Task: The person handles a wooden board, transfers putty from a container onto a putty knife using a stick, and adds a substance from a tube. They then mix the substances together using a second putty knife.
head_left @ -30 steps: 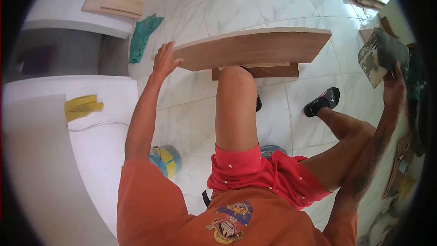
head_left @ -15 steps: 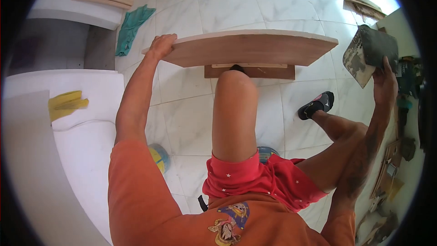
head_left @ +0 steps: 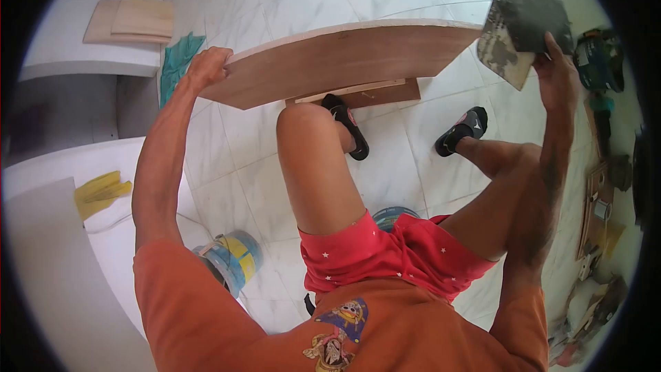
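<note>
Standing on its long edge in front of me is a wooden board (head_left: 337, 58), brown-faced with a pale top edge. My left hand (head_left: 208, 69) is closed over its left end, fingers wrapped round the upper corner. Off the board's right end, my right hand (head_left: 556, 77) pinches a folded sheet of sandpaper (head_left: 540, 21), dark grey on one part and blotched whitish on the other. Under the board, a shorter brown piece with a pale wood strip (head_left: 375, 91) shows near the floor, and my foot (head_left: 348, 127) is right beside it.
A yellow cloth (head_left: 103, 193) lies on the white ledge at left; thin wood panels (head_left: 141, 19) rest farther back. A bucket (head_left: 237, 258) sits on the tiles by my left side. Along the right wall are a dark green power tool (head_left: 599, 62) and assorted tools.
My view has turned, so board, hands and sandpaper sit farther left. The board now slants up to the right. My foot shows more beside the lower piece, and the bucket is more visible.
</note>
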### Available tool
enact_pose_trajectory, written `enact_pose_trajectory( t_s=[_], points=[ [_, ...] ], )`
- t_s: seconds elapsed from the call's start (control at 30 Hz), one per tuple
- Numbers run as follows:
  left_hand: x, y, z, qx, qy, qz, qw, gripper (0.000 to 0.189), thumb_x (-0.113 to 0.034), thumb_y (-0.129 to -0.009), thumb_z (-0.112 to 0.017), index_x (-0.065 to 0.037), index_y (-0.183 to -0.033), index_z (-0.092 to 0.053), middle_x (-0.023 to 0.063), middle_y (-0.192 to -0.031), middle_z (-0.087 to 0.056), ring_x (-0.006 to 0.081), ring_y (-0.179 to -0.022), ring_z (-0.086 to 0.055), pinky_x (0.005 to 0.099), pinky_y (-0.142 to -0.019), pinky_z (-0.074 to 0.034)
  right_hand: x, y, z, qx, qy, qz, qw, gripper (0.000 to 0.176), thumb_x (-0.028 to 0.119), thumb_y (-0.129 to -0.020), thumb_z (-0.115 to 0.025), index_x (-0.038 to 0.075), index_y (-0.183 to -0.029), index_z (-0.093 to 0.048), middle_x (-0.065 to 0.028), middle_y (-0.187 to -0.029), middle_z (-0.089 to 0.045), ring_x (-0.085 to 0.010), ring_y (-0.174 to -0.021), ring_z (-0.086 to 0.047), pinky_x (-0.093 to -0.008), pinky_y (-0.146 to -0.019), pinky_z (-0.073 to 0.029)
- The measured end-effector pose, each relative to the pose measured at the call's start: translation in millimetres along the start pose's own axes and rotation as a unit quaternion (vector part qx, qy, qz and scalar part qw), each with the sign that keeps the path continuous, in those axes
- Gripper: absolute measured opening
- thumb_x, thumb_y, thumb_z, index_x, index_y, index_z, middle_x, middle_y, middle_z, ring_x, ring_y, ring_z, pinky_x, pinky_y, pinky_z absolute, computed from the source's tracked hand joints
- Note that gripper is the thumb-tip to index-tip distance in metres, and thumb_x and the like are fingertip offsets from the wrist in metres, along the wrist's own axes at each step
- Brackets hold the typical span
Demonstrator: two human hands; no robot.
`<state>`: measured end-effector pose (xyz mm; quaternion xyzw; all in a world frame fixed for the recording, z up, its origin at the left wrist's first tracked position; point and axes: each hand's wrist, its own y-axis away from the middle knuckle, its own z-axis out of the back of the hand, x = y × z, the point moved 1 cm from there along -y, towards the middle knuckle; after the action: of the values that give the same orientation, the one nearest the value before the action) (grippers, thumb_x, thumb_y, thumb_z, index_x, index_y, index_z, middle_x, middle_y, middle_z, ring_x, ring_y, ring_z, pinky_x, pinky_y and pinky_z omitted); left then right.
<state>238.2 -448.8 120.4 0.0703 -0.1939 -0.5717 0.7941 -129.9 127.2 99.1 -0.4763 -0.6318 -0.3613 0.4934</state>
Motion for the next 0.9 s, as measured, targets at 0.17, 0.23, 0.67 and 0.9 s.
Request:
enact_pose_trajectory(
  t_s=[0.17, 0.23, 0.67, 0.9],
  points=[
    [-18.3, -6.5, 29.3, -0.01, -0.022, -0.01, 1.0, 0.024, -0.007, -0.071, -0.068, -0.007, -0.095, -0.066, 0.0182, -0.096, -0.069, 0.0388, -0.096, -0.064, 0.0478, -0.079, -0.051, 16.3, 26.1, -18.5, -0.041, -0.069, -0.027, 0.996, 0.024, 0.013, -0.089, -0.072, -0.003, -0.105, -0.062, -0.0088, -0.096, -0.067, -0.0179, -0.08, -0.062, -0.0321, -0.076, -0.051],
    [-20.3, -2.8, 33.2, -0.009, -0.023, -0.014, 1.0, 0.023, -0.007, -0.071, -0.069, -0.006, -0.094, -0.065, 0.0191, -0.096, -0.068, 0.0401, -0.096, -0.063, 0.0485, -0.078, -0.05, 14.3, 23.4, -11.8, -0.025, -0.065, -0.032, 0.997, 0.023, 0.012, -0.089, -0.071, -0.002, -0.105, -0.063, -0.0089, -0.099, -0.067, -0.0178, -0.082, -0.063, -0.032, -0.076, -0.05],
    [-12.6, 16.7, -7.4, -0.004, 0.004, 0.001, 1.0, 0.023, -0.009, -0.073, -0.07, -0.006, -0.094, -0.062, 0.02, -0.096, -0.067, 0.0411, -0.095, -0.063, 0.0503, -0.077, -0.05, 10.7, 37.2, 3.1, 0.059, 0.129, -0.045, 0.989, 0.031, 0.018, -0.096, -0.062, -0.002, -0.119, -0.06, -0.0074, -0.107, -0.068, -0.0125, -0.089, -0.064, -0.0255, -0.076, -0.05],
    [-11.5, 26.0, -36.2, -0.013, 0.021, 0.013, 1.0, 0.024, -0.009, -0.072, -0.072, -0.003, -0.092, -0.06, 0.0206, -0.095, -0.066, 0.0421, -0.095, -0.061, 0.0499, -0.078, -0.048, 13.7, 55.2, -7.8, 0.09, 0.237, -0.018, 0.967, 0.041, 0.023, -0.09, -0.067, -0.001, -0.124, -0.06, -0.0124, -0.108, -0.068, -0.0159, -0.088, -0.068, -0.0286, -0.076, -0.054]
  ],
)
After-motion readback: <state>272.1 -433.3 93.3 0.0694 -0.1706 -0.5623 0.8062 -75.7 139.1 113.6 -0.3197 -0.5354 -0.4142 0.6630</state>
